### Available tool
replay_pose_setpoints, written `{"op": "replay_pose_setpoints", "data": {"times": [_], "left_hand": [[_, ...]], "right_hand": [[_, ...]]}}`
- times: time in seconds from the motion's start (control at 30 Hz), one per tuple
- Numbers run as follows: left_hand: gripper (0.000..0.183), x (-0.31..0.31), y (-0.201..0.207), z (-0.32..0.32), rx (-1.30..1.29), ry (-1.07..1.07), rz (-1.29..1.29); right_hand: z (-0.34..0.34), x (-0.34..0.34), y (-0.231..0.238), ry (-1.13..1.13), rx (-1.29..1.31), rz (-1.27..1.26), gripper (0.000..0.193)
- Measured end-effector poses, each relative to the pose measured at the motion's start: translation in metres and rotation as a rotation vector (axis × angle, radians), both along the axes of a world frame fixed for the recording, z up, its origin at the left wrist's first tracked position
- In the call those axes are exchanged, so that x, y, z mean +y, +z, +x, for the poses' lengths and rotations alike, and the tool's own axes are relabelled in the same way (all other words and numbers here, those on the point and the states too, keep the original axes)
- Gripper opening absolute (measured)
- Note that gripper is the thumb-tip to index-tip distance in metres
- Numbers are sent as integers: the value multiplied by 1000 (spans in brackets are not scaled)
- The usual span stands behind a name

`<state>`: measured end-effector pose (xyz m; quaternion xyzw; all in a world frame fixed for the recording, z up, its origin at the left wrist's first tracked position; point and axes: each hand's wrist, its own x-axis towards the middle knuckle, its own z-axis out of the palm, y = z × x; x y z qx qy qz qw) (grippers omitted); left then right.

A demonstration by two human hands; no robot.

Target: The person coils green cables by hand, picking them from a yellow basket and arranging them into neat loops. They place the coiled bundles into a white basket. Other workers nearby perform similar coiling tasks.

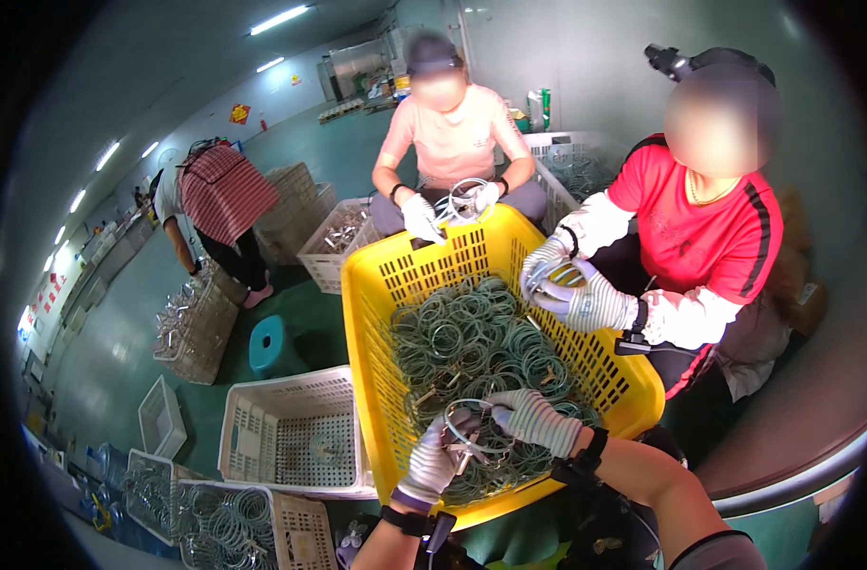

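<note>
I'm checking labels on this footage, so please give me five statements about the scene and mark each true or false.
1. The camera wearer's left hand and right hand both hold a wire ring. True.
2. A teal stool stands to the left of the large plastic basket. True.
3. The large plastic basket is blue. False: it is yellow.
4. The co-worker in the red top has bare hands. False: striped gloves cover them.
5. The co-worker in the pink top wears white gloves. True.

Yellow basket (367, 313): one. Rings (457, 332): dozens. Own hands (538, 423): two. Co-workers (457, 142) alongside: two.
</note>
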<state>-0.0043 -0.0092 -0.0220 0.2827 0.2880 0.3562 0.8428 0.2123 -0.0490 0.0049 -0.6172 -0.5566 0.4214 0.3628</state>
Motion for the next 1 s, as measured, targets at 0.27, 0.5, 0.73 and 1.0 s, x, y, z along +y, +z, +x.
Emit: {"op": "replay_pose_setpoints", "data": {"times": [0.27,0.5,0.73,1.0], "left_hand": [[99,0,4,-3,202,22,302],[125,-6,22,-4,182,40,317],[106,-2,37,-5,228,7,228],[110,-4,27,1,317,-4,352]], "right_hand": [[-10,-1,17,16,-279,-47,28],[-10,-2,-3,24,-261,115,25],[-2,14,-37,-45,113,-99,28],[-5,7,-46,-42,-128,-32,25]]}}
